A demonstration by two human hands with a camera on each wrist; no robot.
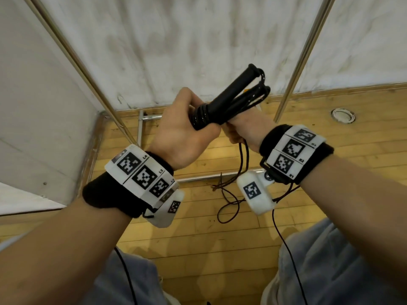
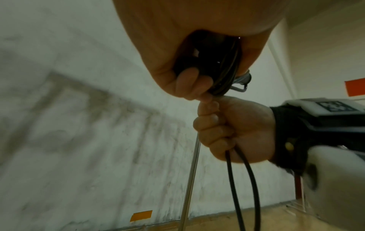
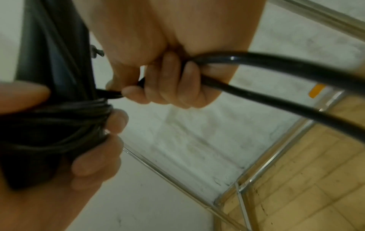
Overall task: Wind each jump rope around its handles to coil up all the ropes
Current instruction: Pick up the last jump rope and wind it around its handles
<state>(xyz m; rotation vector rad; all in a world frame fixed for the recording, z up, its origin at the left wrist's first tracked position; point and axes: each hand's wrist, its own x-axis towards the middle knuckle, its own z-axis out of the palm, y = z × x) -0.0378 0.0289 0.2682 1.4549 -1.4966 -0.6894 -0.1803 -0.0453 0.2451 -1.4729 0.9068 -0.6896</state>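
Note:
My left hand (image 1: 185,128) grips two black jump-rope handles (image 1: 233,97) held side by side, tips pointing up and right, with several turns of black rope (image 1: 201,116) wound round their lower part. In the left wrist view the curled fingers (image 2: 189,84) close over the dark bundle (image 2: 217,62). My right hand (image 1: 244,130), just right of the left, grips the loose black rope (image 3: 276,61) in a fist (image 3: 173,84); two strands hang down from it (image 2: 242,179). The wound coil (image 3: 59,118) sits against the left fingers (image 3: 116,120).
The free rope (image 1: 229,203) trails down to the wooden floor (image 1: 198,238) between my knees. Metal frame poles (image 1: 304,56) slant in front of a white wall (image 1: 176,40), with a floor rail (image 1: 141,128). A thin cable (image 1: 288,249) runs from the right wrist.

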